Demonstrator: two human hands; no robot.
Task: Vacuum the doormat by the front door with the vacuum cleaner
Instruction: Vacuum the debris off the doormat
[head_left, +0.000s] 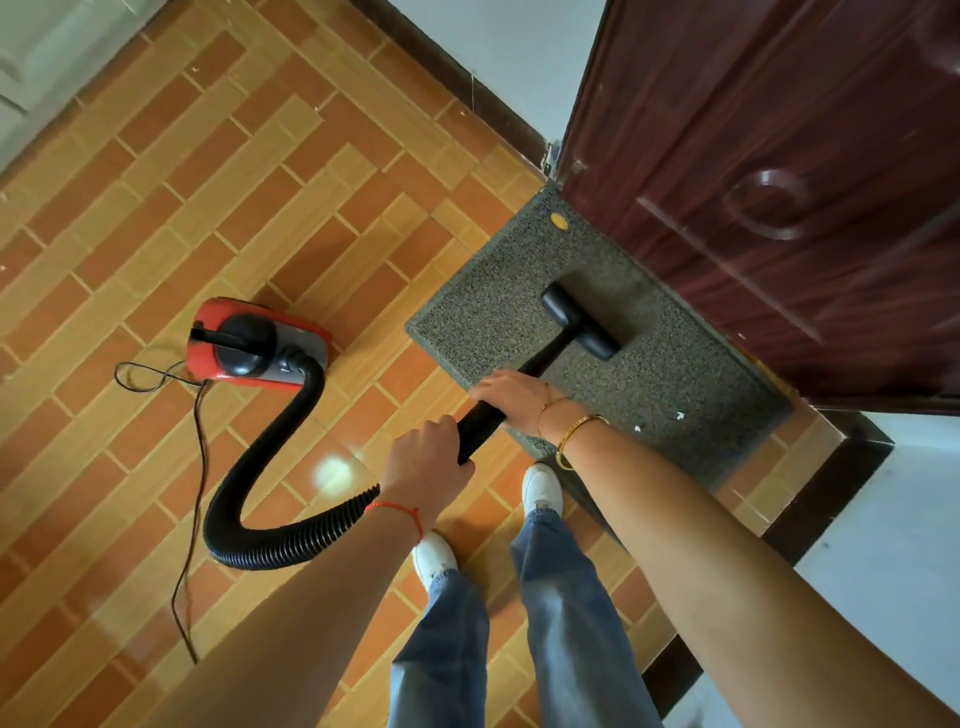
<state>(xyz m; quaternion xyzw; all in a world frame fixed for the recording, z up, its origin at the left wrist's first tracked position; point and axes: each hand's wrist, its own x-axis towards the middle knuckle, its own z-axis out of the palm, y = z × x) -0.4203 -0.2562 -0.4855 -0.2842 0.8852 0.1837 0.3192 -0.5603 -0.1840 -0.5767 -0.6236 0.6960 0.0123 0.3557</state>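
A grey speckled doormat lies on the tiled floor against a dark red door. The black vacuum nozzle rests flat on the mat's middle. Its black wand runs back toward me. My right hand grips the wand from above. My left hand grips the ribbed black hose just behind it. The hose loops left and back to the red and black vacuum cleaner, which stands on the floor left of the mat. A yellow spot and small white flecks mark the mat.
The vacuum's thin black power cord trails across the orange brick-pattern floor at the left. My feet in white shoes stand at the mat's near edge. A dark skirting and pale wall run at the right.
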